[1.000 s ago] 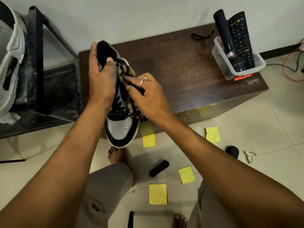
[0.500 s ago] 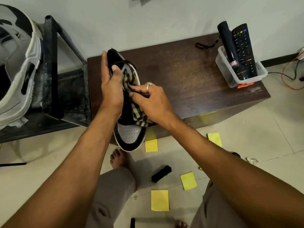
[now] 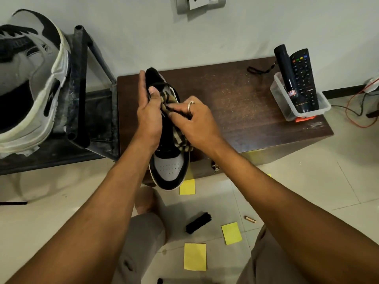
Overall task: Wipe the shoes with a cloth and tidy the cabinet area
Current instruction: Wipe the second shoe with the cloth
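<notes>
Dark wood-grain cabinet top (image 3: 235, 103), dusty; striped woven cloth (image 3: 180, 138); clear plastic bin (image 3: 320, 107).

Open cabinet top (image 3: 235, 103) (plastic tub (image 3: 286, 111) far right)

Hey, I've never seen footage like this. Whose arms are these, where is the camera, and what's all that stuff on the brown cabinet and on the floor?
There is no machine here. These are a person's own two arms, filmed by one wide-angle camera worn on the head and looking down. The left hand grips a black and grey shoe, toe towards the camera. The right hand pinches a checked cloth against it. On the brown cabinet stands a clear tub holding a remote and a dark cylinder. On the floor lie yellow notes and a black brush. At the left, a white and black sneaker sits on a dark rack.
</notes>
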Action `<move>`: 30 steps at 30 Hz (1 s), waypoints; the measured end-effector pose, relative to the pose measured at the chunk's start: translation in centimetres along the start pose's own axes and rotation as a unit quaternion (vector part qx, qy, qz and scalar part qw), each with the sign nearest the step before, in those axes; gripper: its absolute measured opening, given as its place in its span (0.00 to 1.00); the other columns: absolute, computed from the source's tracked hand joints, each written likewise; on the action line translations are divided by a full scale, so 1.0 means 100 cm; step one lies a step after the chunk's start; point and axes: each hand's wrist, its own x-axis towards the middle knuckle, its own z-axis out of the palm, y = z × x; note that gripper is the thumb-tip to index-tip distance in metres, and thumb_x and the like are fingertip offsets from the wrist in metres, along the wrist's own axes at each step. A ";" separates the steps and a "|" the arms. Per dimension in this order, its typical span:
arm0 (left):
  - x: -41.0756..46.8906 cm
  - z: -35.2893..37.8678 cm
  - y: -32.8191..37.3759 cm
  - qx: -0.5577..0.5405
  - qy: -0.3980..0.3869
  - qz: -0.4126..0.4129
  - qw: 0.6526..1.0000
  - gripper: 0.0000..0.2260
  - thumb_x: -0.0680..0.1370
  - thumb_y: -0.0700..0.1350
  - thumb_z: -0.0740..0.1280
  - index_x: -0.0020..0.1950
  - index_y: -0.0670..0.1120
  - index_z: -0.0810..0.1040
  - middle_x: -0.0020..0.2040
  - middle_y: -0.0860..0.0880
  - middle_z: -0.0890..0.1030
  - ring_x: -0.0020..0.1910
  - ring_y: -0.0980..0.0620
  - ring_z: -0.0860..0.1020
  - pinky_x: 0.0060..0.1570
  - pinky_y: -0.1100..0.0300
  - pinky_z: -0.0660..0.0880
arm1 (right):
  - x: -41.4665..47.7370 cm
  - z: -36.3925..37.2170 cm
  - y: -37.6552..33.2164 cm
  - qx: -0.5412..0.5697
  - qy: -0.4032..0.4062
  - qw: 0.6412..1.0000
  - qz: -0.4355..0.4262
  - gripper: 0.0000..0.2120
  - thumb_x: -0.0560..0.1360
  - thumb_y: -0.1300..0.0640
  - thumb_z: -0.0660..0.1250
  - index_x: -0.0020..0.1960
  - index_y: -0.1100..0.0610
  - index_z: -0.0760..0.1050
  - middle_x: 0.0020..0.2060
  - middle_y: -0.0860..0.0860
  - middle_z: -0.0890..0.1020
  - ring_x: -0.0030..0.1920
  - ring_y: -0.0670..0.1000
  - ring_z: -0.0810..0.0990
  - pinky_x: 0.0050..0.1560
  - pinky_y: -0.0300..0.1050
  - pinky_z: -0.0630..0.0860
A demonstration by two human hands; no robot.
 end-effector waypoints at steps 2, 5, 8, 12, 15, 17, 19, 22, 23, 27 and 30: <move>0.000 0.000 -0.001 -0.009 -0.008 -0.003 1.000 0.23 0.87 0.45 0.54 0.82 0.55 0.55 0.76 0.47 0.69 0.72 0.53 0.72 0.70 0.58 0.72 | 0.014 0.006 0.001 -0.021 0.044 0.999 -0.018 0.12 0.78 0.57 0.71 0.61 0.55 0.83 0.46 0.50 0.75 0.44 0.43 0.77 0.48 0.36 0.76; -0.002 -0.001 -0.002 0.005 -0.021 -0.007 1.000 0.23 0.87 0.46 0.54 0.82 0.57 0.54 0.77 0.49 0.68 0.72 0.55 0.71 0.67 0.62 0.72 | 0.034 0.013 0.001 -0.056 0.093 0.994 -0.004 0.14 0.79 0.58 0.70 0.63 0.56 0.83 0.46 0.51 0.74 0.42 0.44 0.77 0.44 0.33 0.76; 0.001 -0.001 -0.003 0.006 -0.023 -0.011 1.000 0.25 0.85 0.50 0.57 0.82 0.60 0.54 0.79 0.49 0.65 0.74 0.55 0.69 0.72 0.55 0.69 | 0.044 0.013 0.000 -0.049 0.090 0.994 0.027 0.14 0.80 0.57 0.69 0.64 0.54 0.82 0.49 0.50 0.76 0.45 0.43 0.78 0.45 0.27 0.74; 0.001 -0.003 -0.002 0.012 -0.022 -0.007 1.000 0.28 0.82 0.52 0.59 0.82 0.59 0.55 0.81 0.50 0.62 0.76 0.53 0.67 0.75 0.50 0.66 | 0.037 0.009 -0.001 -0.041 0.028 0.997 0.060 0.15 0.79 0.54 0.69 0.65 0.51 0.82 0.53 0.49 0.79 0.55 0.45 0.80 0.56 0.32 0.74; -0.001 -0.002 -0.002 0.019 -0.008 0.002 1.000 0.28 0.82 0.52 0.58 0.82 0.58 0.55 0.81 0.51 0.61 0.77 0.53 0.65 0.76 0.50 0.64 | 0.019 -0.006 0.001 -0.070 -0.070 0.993 0.061 0.14 0.80 0.54 0.68 0.65 0.51 0.82 0.48 0.44 0.76 0.52 0.42 0.79 0.56 0.34 0.74; -0.001 0.000 -0.002 0.038 -0.004 0.001 0.999 0.29 0.80 0.55 0.59 0.81 0.62 0.56 0.81 0.51 0.61 0.77 0.52 0.64 0.76 0.48 0.64 | 0.004 -0.020 0.003 -0.088 -0.133 0.985 0.065 0.13 0.81 0.55 0.69 0.65 0.52 0.82 0.44 0.38 0.74 0.46 0.35 0.77 0.50 0.26 0.70; 0.000 0.001 -0.003 0.046 -0.003 0.000 0.999 0.29 0.80 0.57 0.59 0.80 0.64 0.56 0.81 0.51 0.61 0.77 0.52 0.64 0.76 0.47 0.64 | -0.007 -0.033 0.005 -0.110 -0.185 0.974 0.062 0.13 0.80 0.57 0.69 0.65 0.53 0.82 0.41 0.34 0.73 0.42 0.27 0.75 0.46 0.22 0.68; 0.001 0.001 -0.002 0.034 -0.007 0.003 0.999 0.27 0.82 0.54 0.58 0.81 0.62 0.55 0.81 0.51 0.61 0.77 0.52 0.64 0.76 0.48 0.64 | -0.005 -0.043 0.002 -0.127 -0.243 0.958 0.077 0.11 0.79 0.57 0.70 0.61 0.53 0.84 0.41 0.34 0.77 0.38 0.28 0.76 0.43 0.25 0.69; 0.001 0.001 -0.002 0.027 -0.009 0.001 1.000 0.27 0.83 0.53 0.58 0.81 0.62 0.55 0.81 0.51 0.61 0.77 0.52 0.64 0.76 0.48 0.64 | -0.003 -0.046 0.001 -0.128 -0.256 0.954 0.085 0.10 0.79 0.57 0.71 0.59 0.53 0.85 0.42 0.36 0.80 0.37 0.30 0.77 0.43 0.29 0.71; 0.003 -0.002 -0.002 0.004 -0.014 -0.011 1.000 0.28 0.82 0.54 0.59 0.81 0.63 0.56 0.80 0.50 0.63 0.77 0.50 0.65 0.75 0.46 0.66 | 0.001 -0.043 0.005 -0.012 -0.103 0.987 0.124 0.13 0.79 0.57 0.71 0.62 0.54 0.83 0.58 0.46 0.85 0.54 0.38 0.81 0.61 0.38 0.76; 0.003 -0.002 -0.003 0.007 -0.012 -0.012 1.000 0.26 0.84 0.51 0.58 0.81 0.62 0.55 0.80 0.50 0.62 0.77 0.51 0.65 0.75 0.47 0.66 | 0.013 -0.027 0.008 0.024 0.017 0.991 0.127 0.14 0.80 0.58 0.69 0.65 0.56 0.81 0.62 0.49 0.83 0.59 0.41 0.79 0.66 0.40 0.75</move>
